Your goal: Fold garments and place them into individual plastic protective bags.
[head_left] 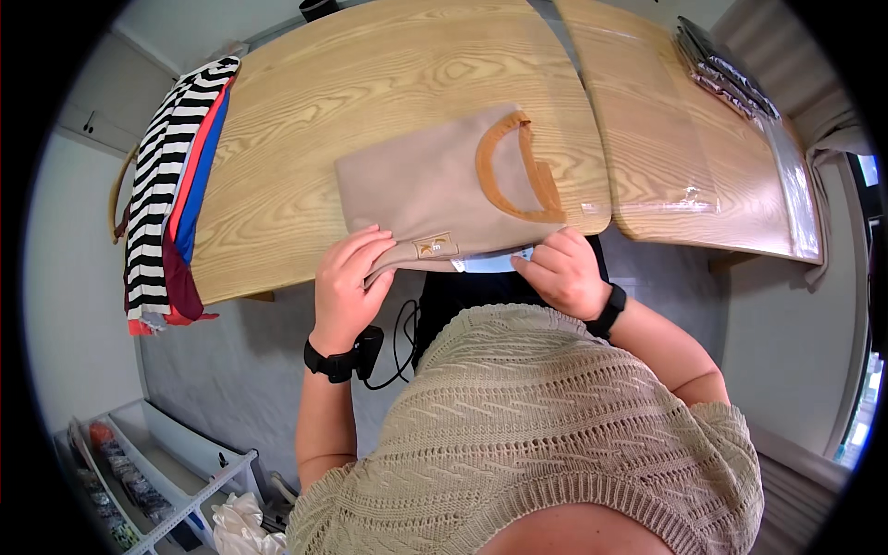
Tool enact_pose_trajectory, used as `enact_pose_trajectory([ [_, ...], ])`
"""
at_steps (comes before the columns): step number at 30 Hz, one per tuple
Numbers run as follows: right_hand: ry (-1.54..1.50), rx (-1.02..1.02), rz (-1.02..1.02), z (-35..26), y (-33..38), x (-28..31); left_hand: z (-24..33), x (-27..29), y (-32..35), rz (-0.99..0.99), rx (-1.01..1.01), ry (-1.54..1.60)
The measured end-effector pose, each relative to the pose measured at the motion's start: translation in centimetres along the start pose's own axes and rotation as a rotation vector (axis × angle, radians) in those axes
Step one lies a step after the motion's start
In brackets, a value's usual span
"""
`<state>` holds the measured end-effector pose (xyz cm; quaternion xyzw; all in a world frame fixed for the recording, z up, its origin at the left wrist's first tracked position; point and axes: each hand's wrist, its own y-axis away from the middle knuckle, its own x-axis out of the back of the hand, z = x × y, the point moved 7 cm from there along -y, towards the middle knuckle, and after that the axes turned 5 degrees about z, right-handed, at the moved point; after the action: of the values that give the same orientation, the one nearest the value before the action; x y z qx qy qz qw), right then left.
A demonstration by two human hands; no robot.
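A beige T-shirt (416, 176) with a brown-orange neckband lies folded near the table's front edge, its neckline toward the right. My left hand (351, 268) grips the shirt's near left edge, fingers on top and thumb beneath. At the near right corner, below the neckband, my right hand (562, 273) is closed on the cloth. A small stitched patch (435, 245) shows on the near side of the shirt. Between my hands, a flat light blue piece (490, 263) peeks out under the near edge; most of it is hidden by the cloth.
Striped and coloured garments (171, 185) are piled along the left end of the wooden table (277, 120). On the adjoining right table (638, 120) lie clear plastic film (786, 185) and a stack of folded packs (721, 69). A divided white bin (194, 490) stands at lower left.
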<state>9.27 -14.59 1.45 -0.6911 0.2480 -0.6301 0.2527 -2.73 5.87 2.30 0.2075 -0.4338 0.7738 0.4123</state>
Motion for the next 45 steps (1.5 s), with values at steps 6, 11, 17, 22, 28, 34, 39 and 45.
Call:
enact_pose_trajectory([
  [6,0.07,-0.05,0.012,0.5,0.4,-0.8,0.1,-0.1,0.4,-0.002,-0.007,-0.004],
  [11,0.06,-0.034,-0.026,0.6,0.8,-1.0,-0.1,-0.1,0.6,-0.004,-0.016,0.004],
  [17,0.074,-0.113,0.192,1.8,0.0,-0.2,-0.4,-0.2,0.8,-0.009,-0.013,0.013],
  [22,-0.027,-0.225,-0.042,2.3,-0.8,-1.8,-0.5,-0.3,1.1,-0.034,-0.039,0.007],
  [28,-0.088,-0.23,-0.132,-0.7,-3.5,-2.3,-0.3,-0.3,0.8,-0.027,-0.035,0.006],
  [34,-0.022,-0.144,-0.202,-0.1,-6.1,-4.0,0.7,0.7,0.6,-0.043,-0.047,0.125],
  [39,-0.126,-0.147,-0.225,1.0,-6.5,-3.8,-6.2,2.8,2.8,0.337,0.645,0.548],
  [45,-0.247,-0.164,-0.218,0.5,-6.7,-3.3,-7.7,-2.8,0.9,-0.006,1.163,1.299],
])
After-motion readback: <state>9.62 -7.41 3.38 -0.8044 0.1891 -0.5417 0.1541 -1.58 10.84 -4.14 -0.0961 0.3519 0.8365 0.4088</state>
